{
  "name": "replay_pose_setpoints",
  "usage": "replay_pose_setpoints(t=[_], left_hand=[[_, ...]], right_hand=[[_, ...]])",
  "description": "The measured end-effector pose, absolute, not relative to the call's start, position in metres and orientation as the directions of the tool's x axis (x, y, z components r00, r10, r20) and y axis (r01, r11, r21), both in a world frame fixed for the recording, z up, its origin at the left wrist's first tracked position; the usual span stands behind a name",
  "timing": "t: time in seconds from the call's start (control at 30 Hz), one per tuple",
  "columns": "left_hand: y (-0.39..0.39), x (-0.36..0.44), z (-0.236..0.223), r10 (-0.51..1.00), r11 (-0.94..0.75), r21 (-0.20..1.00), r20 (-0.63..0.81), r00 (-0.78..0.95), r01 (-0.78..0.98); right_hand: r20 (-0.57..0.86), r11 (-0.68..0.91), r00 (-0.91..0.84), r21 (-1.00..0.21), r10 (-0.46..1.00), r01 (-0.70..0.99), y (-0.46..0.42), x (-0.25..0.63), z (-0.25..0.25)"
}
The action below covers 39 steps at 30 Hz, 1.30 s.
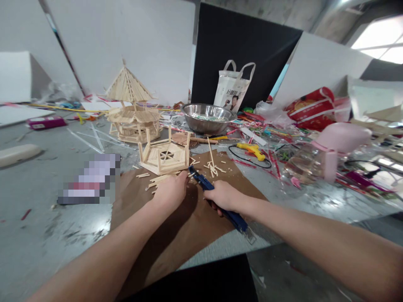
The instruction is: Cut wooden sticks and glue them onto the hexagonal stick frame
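Note:
My right hand (225, 196) is wrapped round the blue handles of a hand cutter (203, 181), whose jaws point up and to the left. Close beside those jaws, my left hand (172, 191) has its fingers pinched on a thin wooden stick (190, 175); the stick's end reaches the jaws. Just beyond my left hand sits a six-sided stick frame (163, 156) with upright posts. Loose wooden sticks (157, 181) lie by my left fingers, and short cut pieces (213, 168) are scattered to the right of the frame. Brown paper (201, 228) lies under both hands.
Behind the frame stands a stick pavilion (130, 107) with a pointed roof. A metal bowl (208, 125), a paper bag (233, 90), a yellow glue gun (252, 150) and a pink-lidded jug (330, 147) stand around the right side. A blurred-out phone-like object (91, 178) lies left.

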State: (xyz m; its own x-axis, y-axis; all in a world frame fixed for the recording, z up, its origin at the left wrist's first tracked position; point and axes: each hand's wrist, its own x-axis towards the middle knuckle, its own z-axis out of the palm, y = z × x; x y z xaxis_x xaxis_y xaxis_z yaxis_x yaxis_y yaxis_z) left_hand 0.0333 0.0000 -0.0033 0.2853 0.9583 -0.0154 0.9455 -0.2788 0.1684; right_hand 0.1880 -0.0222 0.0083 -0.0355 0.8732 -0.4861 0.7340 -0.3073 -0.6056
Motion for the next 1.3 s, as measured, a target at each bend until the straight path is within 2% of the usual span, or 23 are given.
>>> replay_pose_setpoints(t=[1.3], left_hand=[[0.0033, 0.0301, -0.0112, 0.949, -0.310, 0.181, 0.011, 0.314, 0.933]], right_hand=[[-0.455, -0.269, -0.009, -0.541, 0.890, 0.797, -0.0225, 0.1880, 0.0032]])
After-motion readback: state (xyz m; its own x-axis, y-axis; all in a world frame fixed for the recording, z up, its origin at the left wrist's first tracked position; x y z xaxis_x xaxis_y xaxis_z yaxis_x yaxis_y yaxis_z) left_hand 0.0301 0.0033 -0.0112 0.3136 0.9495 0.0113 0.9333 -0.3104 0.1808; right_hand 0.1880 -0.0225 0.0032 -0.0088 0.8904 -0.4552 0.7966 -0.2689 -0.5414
